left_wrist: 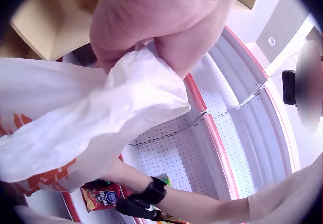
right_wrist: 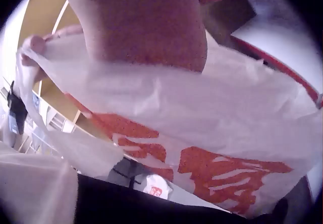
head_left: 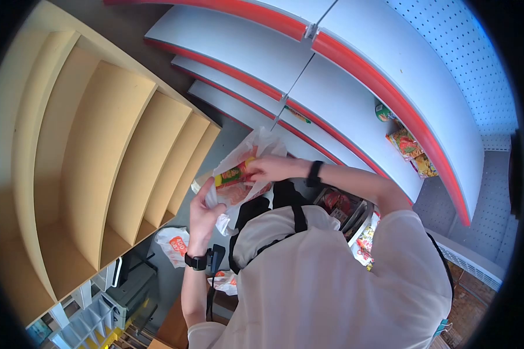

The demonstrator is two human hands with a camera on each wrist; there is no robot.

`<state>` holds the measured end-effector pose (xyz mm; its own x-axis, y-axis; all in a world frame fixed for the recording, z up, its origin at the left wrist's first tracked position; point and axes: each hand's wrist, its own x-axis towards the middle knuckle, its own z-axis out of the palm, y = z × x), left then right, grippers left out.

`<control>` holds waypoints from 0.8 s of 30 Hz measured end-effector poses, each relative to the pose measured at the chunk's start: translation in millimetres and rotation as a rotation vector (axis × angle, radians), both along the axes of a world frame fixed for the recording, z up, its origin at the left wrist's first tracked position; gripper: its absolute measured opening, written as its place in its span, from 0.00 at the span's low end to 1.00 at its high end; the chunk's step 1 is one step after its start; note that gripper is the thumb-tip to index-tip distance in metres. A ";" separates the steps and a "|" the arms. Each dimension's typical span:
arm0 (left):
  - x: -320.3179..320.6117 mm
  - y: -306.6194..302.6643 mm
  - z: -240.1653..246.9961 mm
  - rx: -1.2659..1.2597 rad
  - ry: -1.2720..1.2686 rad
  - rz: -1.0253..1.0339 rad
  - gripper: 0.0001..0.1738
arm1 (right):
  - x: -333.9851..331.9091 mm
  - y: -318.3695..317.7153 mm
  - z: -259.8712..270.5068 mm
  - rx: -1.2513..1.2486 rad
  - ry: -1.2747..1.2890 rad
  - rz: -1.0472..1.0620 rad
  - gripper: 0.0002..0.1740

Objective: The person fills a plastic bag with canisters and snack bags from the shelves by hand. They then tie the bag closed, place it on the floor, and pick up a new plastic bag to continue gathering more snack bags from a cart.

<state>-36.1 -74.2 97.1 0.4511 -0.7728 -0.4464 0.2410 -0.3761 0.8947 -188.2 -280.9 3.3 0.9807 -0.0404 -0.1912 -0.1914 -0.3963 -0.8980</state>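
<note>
A white plastic bag (head_left: 261, 145) with orange-red print hangs in front of the person, its mouth facing up. My left hand (head_left: 205, 214) pinches the rim of the bag; the left wrist view shows the thumb and fingers on the bunched plastic (left_wrist: 146, 83). Inside the bag mouth lies a yellow, red and green tube-shaped pack (head_left: 234, 173). My right hand (head_left: 269, 168) reaches into the bag and grips the right end of that pack. In the right wrist view the bag wall (right_wrist: 237, 118) hides the right hand beyond the wrist.
White shelves with red edges (head_left: 361, 134) stand ahead and right, holding a few snack packets (head_left: 406, 144) and a green can (head_left: 382, 111). Wooden shelving (head_left: 108, 163) rises on the left. Another printed white bag (head_left: 173, 245) lies on the floor. Packaged goods (head_left: 364, 247) sit beside the person.
</note>
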 end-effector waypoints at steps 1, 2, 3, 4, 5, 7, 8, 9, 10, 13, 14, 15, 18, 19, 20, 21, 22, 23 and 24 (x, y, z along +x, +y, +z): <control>2.6 1.8 -5.8 -0.009 0.001 0.002 0.42 | -13.6 -15.1 7.2 -0.015 0.024 -0.067 0.15; 4.2 3.4 -10.5 -0.019 0.004 0.005 0.42 | -28.2 -29.8 9.9 -0.089 0.006 -0.167 0.15; 4.2 5.8 -14.7 -0.026 0.009 0.008 0.42 | -44.6 -43.4 12.2 -0.160 -0.011 -0.267 0.15; 6.0 7.6 -19.1 -0.030 0.014 0.008 0.42 | -61.1 -57.4 18.6 -0.292 -0.038 -0.417 0.16; 8.9 9.4 -23.4 -0.022 -0.020 0.021 0.42 | -77.1 -71.8 27.7 -0.424 -0.065 -0.567 0.18; 11.2 13.6 -28.2 -0.015 -0.034 0.026 0.42 | -109.6 -103.9 51.5 -0.729 -0.027 -0.735 0.19; 13.9 15.2 -30.1 -0.023 -0.015 0.044 0.42 | -128.7 -123.3 51.8 -0.884 -0.051 -0.788 0.20; 15.7 15.8 -32.4 -0.031 0.007 0.059 0.42 | -147.9 -141.3 51.7 -1.042 -0.071 -0.837 0.21; 18.0 17.3 -33.2 -0.020 0.047 0.054 0.42 | -164.3 -154.2 51.2 -1.056 -0.045 -0.834 0.21; 24.7 23.3 -44.9 -0.041 0.042 0.074 0.42 | -202.8 -178.6 53.2 -1.290 0.300 -0.991 0.22; 26.6 25.3 -47.4 -0.023 0.028 0.094 0.41 | -212.3 -182.6 53.9 -1.191 0.246 -1.040 0.22; 30.2 27.8 -50.6 -0.024 0.034 0.088 0.41 | -220.7 -187.1 53.6 -1.089 0.190 -1.087 0.23; 34.5 29.8 -49.5 -0.040 0.018 0.114 0.40 | -284.9 -232.6 -15.7 -1.505 0.273 -0.896 0.24; 35.8 30.3 -50.4 -0.040 0.020 0.113 0.40 | -296.4 -241.1 -30.7 -1.687 0.382 -0.778 0.24; 39.2 31.6 -51.9 -0.038 0.014 0.120 0.40 | -307.3 -249.3 -45.1 -1.870 0.477 -0.652 0.24; 41.1 32.4 -53.3 -0.034 0.009 0.127 0.40 | -306.1 -249.0 -44.0 -1.797 0.459 -0.679 0.25; 40.7 31.1 -50.4 -0.034 0.013 0.126 0.40 | -297.1 -242.2 -33.3 -1.637 0.407 -0.781 0.25; 40.6 30.0 -45.5 -0.018 0.014 0.126 0.40 | -289.0 -232.4 -22.2 -1.413 0.321 -0.928 0.25; 40.5 29.3 -41.8 -0.003 0.012 0.127 0.40 | -285.6 -229.3 -14.4 -1.318 0.284 -0.988 0.25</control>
<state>4.4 -44.9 55.3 0.5397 -0.7115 -0.4499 0.2973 -0.3389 0.8926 -473.8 -510.2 -11.1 0.4243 -0.8474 0.3191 -0.8988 -0.4371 0.0344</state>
